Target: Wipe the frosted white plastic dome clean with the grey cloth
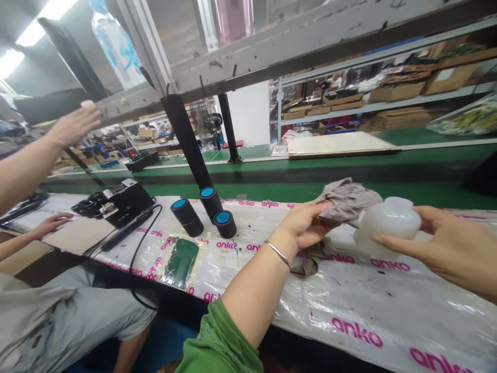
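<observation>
Co-worker's face [8,290] beyond frame edge

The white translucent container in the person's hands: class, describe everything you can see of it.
The white translucent container looks like frosted plastic, rounded and squat, with smooth sides. It is held above the plastic-covered bench, lying roughly on its side. The right hand grips it from the right, fingers under and behind it. The left hand presses a crumpled grey cloth against its left side. Any lid or opening cannot be made out.

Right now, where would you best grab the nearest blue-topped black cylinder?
Take the nearest blue-topped black cylinder around its round black side wall, fingers coming from the open near side. It lies tilted with its blue cap facing up and toward the camera, and two similar cylinders crowd it behind.
</observation>
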Motion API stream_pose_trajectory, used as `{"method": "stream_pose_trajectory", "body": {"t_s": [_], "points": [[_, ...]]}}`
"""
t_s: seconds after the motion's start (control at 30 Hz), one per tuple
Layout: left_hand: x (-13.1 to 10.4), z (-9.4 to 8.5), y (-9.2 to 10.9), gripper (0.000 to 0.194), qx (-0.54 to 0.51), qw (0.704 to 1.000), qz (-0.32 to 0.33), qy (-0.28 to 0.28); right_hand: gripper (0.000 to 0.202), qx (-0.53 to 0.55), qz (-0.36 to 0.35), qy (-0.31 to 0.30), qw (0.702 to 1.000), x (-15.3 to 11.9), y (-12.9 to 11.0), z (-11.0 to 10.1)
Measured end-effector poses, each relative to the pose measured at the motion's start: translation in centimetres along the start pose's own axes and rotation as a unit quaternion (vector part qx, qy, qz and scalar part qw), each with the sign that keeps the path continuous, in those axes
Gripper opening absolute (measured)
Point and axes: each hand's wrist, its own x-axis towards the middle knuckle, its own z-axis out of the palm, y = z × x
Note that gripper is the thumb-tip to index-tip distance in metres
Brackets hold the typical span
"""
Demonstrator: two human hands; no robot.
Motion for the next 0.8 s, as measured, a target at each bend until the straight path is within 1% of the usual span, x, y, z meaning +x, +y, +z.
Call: {"method": "stream_pose_trajectory", "body": {"t_s": [0.07,0.13,0.23,0.3,0.4,0.5,0.63,0.73,0.8], "points": [[-0.3,0.1,0.0,0.014,-0.052,0.998,0.018,-0.001,0.09,0.032,0.025,-0.009,0.999,-0.3,-0.7,-0.6],[-0.4,0.4,-0.4,0.015,-0.078,0.996,0.035,0.008,0.092,0.066,0.055,-0.017,0.996,-0.8,-1.6,-1.0],[-0.4,1.2,-1.8,0.018,-0.1,0.993,0.044,0.048,0.093,0.088,0.095,-0.016,0.992,-1.3,-2.6,-1.3],[-0.5,1.9,-2.8,0.019,-0.105,0.99,0.042,0.085,0.093,0.073,0.11,-0.007,0.991,-1.4,-2.7,-1.4],[-0.6,2.7,-3.8,0.019,-0.07,0.988,0.025,0.135,0.091,0.03,0.092,0.013,0.995,-1.2,-2.5,-1.4],[-0.7,2.9,-4.1,0.018,-0.03,0.985,-0.003,0.168,0.09,-0.01,0.076,0.008,0.997,-1.0,-2.3,-1.2],[-0.9,2.9,-4.3,0.021,-0.02,0.982,-0.024,0.189,0.086,-0.024,0.077,-0.015,0.997,-1.2,-2.7,-0.9],[-1.3,3.3,-4.2,0.022,-0.03,0.98,-0.033,0.195,0.084,-0.039,0.081,-0.021,0.996,-1.2,-2.9,-0.8],[-1.7,3.7,-4.1,0.022,-0.04,0.98,-0.031,0.194,0.085,-0.07,0.079,-0.016,0.994,-1.0,-2.8,-0.7]]}}
